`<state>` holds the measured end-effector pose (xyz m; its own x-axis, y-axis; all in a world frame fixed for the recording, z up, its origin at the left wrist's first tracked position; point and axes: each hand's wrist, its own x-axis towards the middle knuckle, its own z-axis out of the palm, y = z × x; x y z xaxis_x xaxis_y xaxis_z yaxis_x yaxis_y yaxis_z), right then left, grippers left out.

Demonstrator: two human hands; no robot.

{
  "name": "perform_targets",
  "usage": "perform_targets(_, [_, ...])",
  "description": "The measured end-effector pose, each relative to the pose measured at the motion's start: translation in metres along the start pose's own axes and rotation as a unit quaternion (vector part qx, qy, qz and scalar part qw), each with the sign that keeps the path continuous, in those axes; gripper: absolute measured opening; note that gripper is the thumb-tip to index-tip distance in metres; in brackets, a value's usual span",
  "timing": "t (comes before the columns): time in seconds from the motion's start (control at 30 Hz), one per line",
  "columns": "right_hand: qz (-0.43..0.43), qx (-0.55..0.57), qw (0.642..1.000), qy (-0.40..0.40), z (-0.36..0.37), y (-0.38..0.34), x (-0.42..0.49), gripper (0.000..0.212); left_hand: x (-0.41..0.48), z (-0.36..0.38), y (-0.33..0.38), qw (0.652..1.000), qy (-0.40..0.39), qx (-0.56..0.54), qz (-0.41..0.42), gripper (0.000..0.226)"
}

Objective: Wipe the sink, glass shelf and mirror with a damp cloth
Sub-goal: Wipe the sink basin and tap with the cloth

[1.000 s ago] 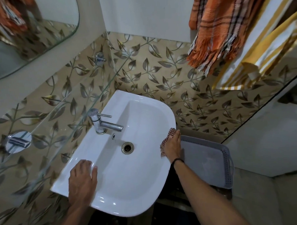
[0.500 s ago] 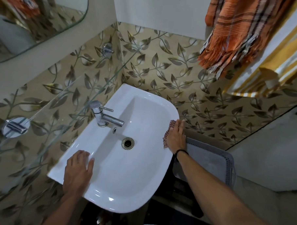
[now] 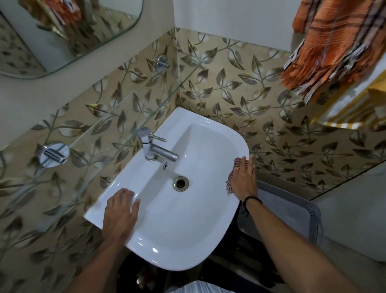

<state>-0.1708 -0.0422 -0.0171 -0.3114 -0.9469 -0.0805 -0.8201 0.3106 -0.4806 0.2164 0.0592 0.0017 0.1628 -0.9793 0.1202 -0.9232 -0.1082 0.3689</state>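
A white sink [image 3: 198, 241] is fixed in the tiled corner, with a chrome tap [image 3: 153, 148] at its back and a drain [image 3: 180, 183] in the bowl. My right hand [image 3: 244, 179] lies flat with straight fingers on the sink's right rim and presses a small red checked cloth [image 3: 233, 173] against it; the hand covers most of the cloth. My left hand [image 3: 121, 212] rests flat on the sink's near-left rim. A clear glass shelf [image 3: 94, 137] runs along the left wall above the sink. The mirror [image 3: 56, 30] hangs at the top left.
A chrome shelf bracket [image 3: 53, 154] sits on the left wall and a second one [image 3: 162, 63] near the corner. Orange and yellow striped towels [image 3: 337, 40] hang at the top right. A grey perforated basket [image 3: 285, 215] stands right of the sink.
My right hand has slid the cloth along the right rim toward the back wall. The left hand stays on the near-left rim. The camera has tilted.
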Motion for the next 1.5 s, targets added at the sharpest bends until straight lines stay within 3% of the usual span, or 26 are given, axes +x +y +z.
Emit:
perform_targets(0.1, [-0.025, -0.022, 0.999, 0.017, 0.004, -0.001, -0.014, 0.059, 0.0, -0.004, 0.008, 1.0, 0.009, 0.014, 0.008, 0.039])
perform_targets(0.2, [0.002, -0.016, 1.0, 0.015, 0.005, -0.005, -0.018, 0.06, 0.016, -0.008, 0.022, 0.999, 0.021, 0.004, 0.039, 0.043])
perform_targets(0.4, [0.006, -0.037, 0.999, 0.027, 0.008, -0.011, -0.031, 0.059, 0.073, -0.005, 0.082, 0.978, 0.033, -0.044, 0.201, 0.032])
perform_targets(0.6, [0.033, -0.03, 0.999, 0.03, 0.016, -0.009, -0.05, 0.06, 0.117, -0.001, 0.137, 0.955, 0.046, -0.08, 0.282, 0.022])
perform_targets(1.07, [0.021, -0.032, 0.998, 0.041, 0.012, -0.014, -0.052, 0.053, 0.172, 0.017, 0.188, 0.97, -0.113, -0.045, 0.21, 0.031])
perform_targets(1.2, [-0.048, -0.145, 0.988, 0.014, 0.01, 0.0, -0.027, 0.053, 0.185, 0.017, 0.2, 0.976, -0.139, -0.037, 0.16, 0.03])
perform_targets(1.33, [-0.018, -0.057, 0.998, 0.027, -0.001, -0.006, 0.002, 0.05, 0.188, 0.02, 0.203, 0.985, -0.14, -0.021, 0.1, 0.026])
perform_targets(1.5, [-0.056, -0.115, 0.991, 0.028, -0.004, -0.001, 0.042, 0.057, 0.185, 0.024, 0.205, 0.989, -0.116, 0.003, 0.087, 0.018])
